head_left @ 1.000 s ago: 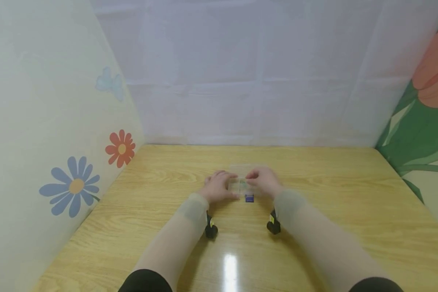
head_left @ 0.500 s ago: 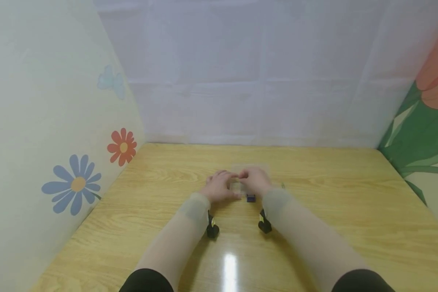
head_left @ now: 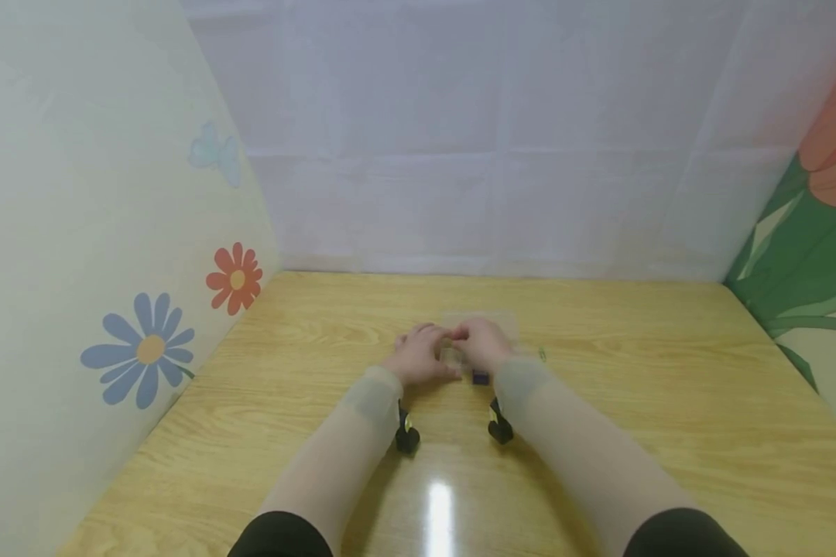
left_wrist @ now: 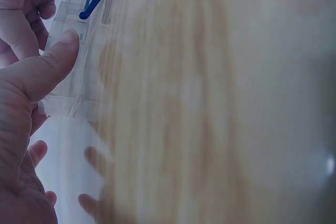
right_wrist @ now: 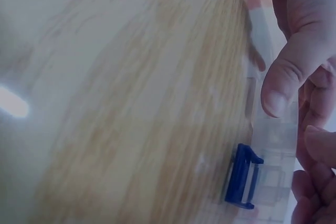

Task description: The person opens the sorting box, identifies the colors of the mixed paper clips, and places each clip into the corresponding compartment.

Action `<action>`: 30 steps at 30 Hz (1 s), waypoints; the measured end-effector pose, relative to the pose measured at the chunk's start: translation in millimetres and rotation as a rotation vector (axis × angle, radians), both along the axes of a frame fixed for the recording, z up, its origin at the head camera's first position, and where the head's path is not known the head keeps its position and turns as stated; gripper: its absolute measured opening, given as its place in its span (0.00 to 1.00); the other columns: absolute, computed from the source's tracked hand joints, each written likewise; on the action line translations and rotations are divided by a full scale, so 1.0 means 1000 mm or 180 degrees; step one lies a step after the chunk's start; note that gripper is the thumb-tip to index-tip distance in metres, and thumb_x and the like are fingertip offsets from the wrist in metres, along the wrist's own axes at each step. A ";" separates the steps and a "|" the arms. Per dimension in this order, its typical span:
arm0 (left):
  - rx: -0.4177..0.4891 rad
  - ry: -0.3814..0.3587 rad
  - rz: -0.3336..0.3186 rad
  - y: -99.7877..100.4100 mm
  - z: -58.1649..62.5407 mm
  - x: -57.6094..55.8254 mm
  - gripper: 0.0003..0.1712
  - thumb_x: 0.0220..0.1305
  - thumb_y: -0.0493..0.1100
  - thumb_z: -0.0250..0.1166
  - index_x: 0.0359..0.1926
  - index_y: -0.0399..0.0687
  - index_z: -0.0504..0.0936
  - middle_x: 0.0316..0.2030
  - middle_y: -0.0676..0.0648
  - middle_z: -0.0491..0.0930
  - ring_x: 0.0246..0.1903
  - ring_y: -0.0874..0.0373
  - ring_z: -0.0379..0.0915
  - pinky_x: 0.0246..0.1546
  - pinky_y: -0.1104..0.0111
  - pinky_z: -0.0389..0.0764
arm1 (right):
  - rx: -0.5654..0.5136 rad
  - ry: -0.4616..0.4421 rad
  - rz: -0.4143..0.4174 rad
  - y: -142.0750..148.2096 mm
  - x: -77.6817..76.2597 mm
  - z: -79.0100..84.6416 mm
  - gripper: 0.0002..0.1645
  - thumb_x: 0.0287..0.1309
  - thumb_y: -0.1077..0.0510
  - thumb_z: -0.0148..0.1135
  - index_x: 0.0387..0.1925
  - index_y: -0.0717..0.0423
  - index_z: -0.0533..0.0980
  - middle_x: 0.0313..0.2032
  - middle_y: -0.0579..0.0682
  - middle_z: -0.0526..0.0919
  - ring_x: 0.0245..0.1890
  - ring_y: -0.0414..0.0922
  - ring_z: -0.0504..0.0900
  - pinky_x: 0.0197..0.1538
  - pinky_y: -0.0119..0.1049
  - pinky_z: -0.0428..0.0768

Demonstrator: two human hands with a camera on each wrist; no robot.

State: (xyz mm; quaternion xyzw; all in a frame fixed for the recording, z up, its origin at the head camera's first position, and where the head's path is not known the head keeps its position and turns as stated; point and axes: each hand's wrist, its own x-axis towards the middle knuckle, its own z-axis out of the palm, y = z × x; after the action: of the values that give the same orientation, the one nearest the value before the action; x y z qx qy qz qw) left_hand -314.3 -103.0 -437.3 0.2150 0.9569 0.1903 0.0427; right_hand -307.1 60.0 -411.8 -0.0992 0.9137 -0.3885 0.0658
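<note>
A clear plastic compartment box (head_left: 453,356) with a raised transparent lid (head_left: 505,319) sits on the table. Its blue latch (head_left: 481,377) faces the person. My left hand (head_left: 421,356) grips the box's left end, the thumb (left_wrist: 63,51) on its front wall. Over the box, my right hand (head_left: 482,344) has thumb and forefinger close together near the left hand's fingertips. Whatever lies between those fingers is hidden. In the right wrist view, the right fingers (right_wrist: 310,190) are curled behind the box wall. A small green paper clip (head_left: 542,354) lies right of the right hand.
The wood-grain table (head_left: 286,433) extends around the box. A white cloth (head_left: 390,193) hangs behind it. Flower-printed panels stand at the left (head_left: 139,232) and right (head_left: 808,255). Light glares off the table's near part.
My right hand has moved left across the box, toward the left hand's fingertips. The green clip has come into sight beside the right wrist. My left hand keeps its place on the box.
</note>
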 end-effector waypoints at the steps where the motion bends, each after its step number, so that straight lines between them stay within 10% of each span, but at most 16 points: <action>1: -0.0002 0.0004 -0.0002 0.000 0.000 0.000 0.44 0.48 0.64 0.71 0.65 0.58 0.70 0.64 0.52 0.70 0.69 0.50 0.51 0.64 0.44 0.51 | 0.0011 0.0001 0.0012 0.000 0.000 0.000 0.09 0.62 0.61 0.61 0.44 0.58 0.81 0.45 0.52 0.84 0.48 0.49 0.79 0.54 0.44 0.76; 30: -0.0035 -0.0112 0.0059 0.001 0.003 0.000 0.46 0.48 0.66 0.71 0.67 0.61 0.67 0.67 0.53 0.66 0.70 0.50 0.48 0.65 0.44 0.48 | -0.0365 -0.0124 -0.0119 0.060 0.009 0.002 0.16 0.65 0.58 0.58 0.52 0.60 0.77 0.51 0.55 0.81 0.54 0.54 0.76 0.60 0.50 0.71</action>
State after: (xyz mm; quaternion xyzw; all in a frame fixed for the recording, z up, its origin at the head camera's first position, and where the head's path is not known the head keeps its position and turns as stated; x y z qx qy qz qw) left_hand -314.6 -101.7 -434.7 0.2025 0.9590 0.1892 0.0589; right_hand -297.7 120.3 -410.0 -0.0782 0.8902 -0.4432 0.0706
